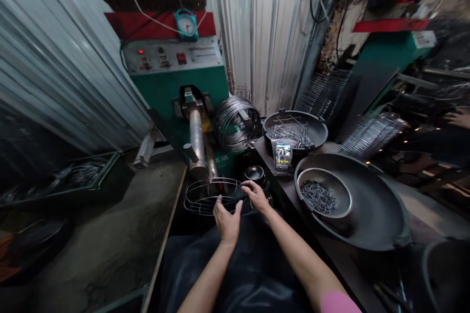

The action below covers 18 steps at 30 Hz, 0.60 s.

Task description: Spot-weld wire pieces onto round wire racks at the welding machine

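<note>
A round wire basket frame [200, 205] sits below the metal electrodes [197, 144] of a green machine. My left hand [226, 220] is at the front edge of the frame, thumb and fingers apart; whether it touches the wire is unclear. At the frame's right side, my right hand [256, 195] has its thumb and index finger together at the upper ring, pinching something too small to make out. A faint red glow shows behind the ring, under the electrodes.
On the right, a small bowl of metal pieces [341, 190] sits in a large dark pan [382, 210]. Behind are another pan of wire parts [319, 129], a phone [282, 154] and a wire coil [237, 124]. Another person's hand [458, 118] shows at far right.
</note>
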Tool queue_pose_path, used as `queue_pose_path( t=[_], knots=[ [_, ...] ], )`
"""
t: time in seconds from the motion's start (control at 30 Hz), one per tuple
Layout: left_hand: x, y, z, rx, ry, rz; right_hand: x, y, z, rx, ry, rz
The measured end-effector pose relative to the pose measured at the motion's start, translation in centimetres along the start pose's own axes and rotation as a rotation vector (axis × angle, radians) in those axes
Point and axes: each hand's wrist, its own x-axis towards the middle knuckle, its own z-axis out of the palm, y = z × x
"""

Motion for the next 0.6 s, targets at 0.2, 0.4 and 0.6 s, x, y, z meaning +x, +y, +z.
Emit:
queue_pose_path(
  t=[0.2, 0.4, 0.6],
  knots=[
    [1.4, -0.3, 1.5, -0.154, 0.051, -0.172, -0.1, 0.4, 0.3, -0.134, 0.015, -0.129],
    [1.5, -0.3, 0.7, -0.314, -0.009, -0.259, -1.0, 1.0, 1.2, -0.199, 0.009, -0.169],
    [1.7, 0.6, -0.7, -0.360, -0.032, -0.297, -4.5, -2.7, -2.9, -0.472, 0.088, -0.227]
  ],
)
